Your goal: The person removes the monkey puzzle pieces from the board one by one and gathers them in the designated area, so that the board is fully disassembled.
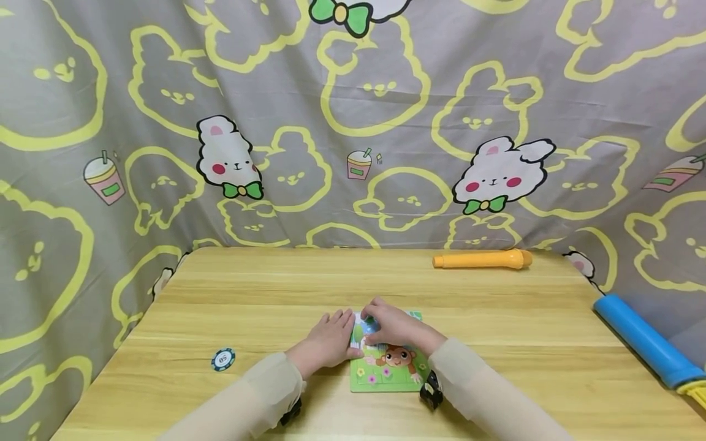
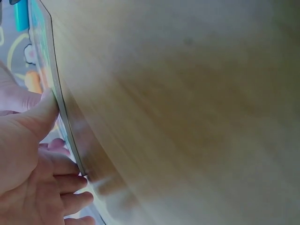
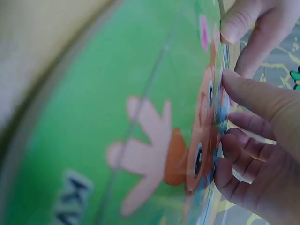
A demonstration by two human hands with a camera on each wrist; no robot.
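Grey curtain (image 1: 298, 101), printed with yellow outlines, white rabbits and pink drink cups, backs a wood-grained bench (image 1: 276, 294) and meets its far edge. The monkey puzzle (image 1: 386, 375) lies flat near the middle of the bench, well apart from the far edge and from both side edges; the near edge falls outside the head view. Broad stretches of wood extend beyond the puzzle and to either side of it.

The left hand (image 1: 330, 343) rests along the puzzle's left edge, its fingers nearly straight and its thumb touching the board's side. The right hand (image 1: 394, 324) arches over the upper part of the puzzle, with thumb and fingers bent and their tips touching it; whether they pinch a piece cannot be told. Both forearms reach across the near part of the bench, and the right hand covers part of the printed picture. A black device (image 1: 431, 391) sits beneath the right cuff, just beside the puzzle's lower right corner.

Toward the left edge lies a dark teal and white chip (image 1: 223, 359). An orange microphone-shaped toy (image 1: 480, 260) lies parallel to the far edge, near the far right corner. A blue tube (image 1: 648, 340) with a yellow end lies along the right edge. Thin seams between pieces cross the puzzle's green ground and the monkey's printed hand.
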